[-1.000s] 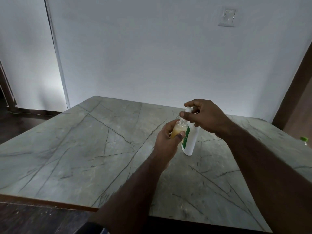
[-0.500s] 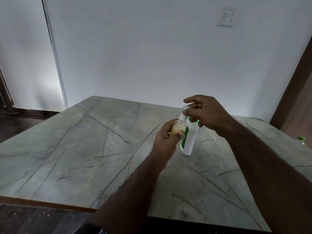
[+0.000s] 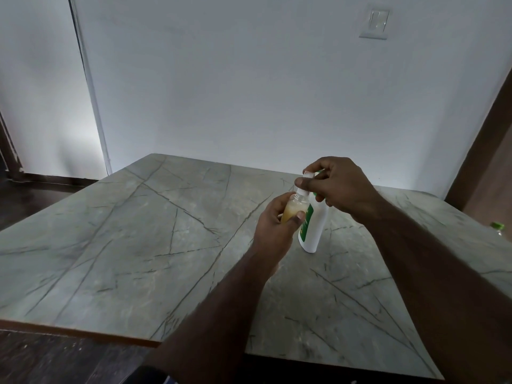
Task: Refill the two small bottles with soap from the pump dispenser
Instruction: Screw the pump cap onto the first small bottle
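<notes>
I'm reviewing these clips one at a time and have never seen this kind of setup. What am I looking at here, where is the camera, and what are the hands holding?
No machine here: a person wears one wide-angle camera on the head, looking down at their own bare arms. The left hand holds a small clear bottle partly filled with yellowish soap, its mouth under the spout. The right hand rests on top of the white pump dispenser, which stands on the grey marble-look table. A green-capped bottle peeks in at the right edge.
</notes>
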`<state>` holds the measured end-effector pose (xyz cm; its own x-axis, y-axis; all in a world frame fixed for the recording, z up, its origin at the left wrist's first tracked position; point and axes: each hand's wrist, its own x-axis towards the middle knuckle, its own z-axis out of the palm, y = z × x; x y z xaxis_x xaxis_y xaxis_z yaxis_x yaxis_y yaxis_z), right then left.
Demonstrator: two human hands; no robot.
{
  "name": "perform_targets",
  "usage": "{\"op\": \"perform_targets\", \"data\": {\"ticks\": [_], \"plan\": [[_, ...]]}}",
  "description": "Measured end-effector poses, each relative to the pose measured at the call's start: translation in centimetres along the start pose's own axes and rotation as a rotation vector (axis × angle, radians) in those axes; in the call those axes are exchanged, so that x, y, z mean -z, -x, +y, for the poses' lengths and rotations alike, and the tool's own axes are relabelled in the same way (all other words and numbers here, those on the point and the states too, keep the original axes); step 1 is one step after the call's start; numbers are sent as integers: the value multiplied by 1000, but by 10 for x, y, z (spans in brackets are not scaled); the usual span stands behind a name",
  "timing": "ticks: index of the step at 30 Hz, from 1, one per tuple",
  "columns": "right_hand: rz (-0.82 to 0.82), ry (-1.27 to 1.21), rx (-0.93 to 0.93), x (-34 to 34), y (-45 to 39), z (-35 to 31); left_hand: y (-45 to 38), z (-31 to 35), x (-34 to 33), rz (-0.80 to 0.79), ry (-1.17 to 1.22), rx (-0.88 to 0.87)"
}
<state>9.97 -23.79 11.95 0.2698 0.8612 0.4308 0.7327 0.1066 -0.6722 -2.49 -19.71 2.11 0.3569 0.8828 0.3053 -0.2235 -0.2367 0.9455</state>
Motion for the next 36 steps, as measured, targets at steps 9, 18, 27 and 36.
{"op": "perform_targets", "data": {"ticks": [9, 18, 27, 36], "plan": [[-82, -14, -14, -2, -2, -3, -1, 0, 2, 14, -3, -7], [-114, -55, -27, 0, -3, -6, -1, 1, 2, 33, -20, 3], [-49, -32, -40, -2, -2, -5, -2, 2, 1, 48, -46, 6], [36, 38, -9, -5, -3, -7, -2, 0, 3, 49, -40, -27]]}}
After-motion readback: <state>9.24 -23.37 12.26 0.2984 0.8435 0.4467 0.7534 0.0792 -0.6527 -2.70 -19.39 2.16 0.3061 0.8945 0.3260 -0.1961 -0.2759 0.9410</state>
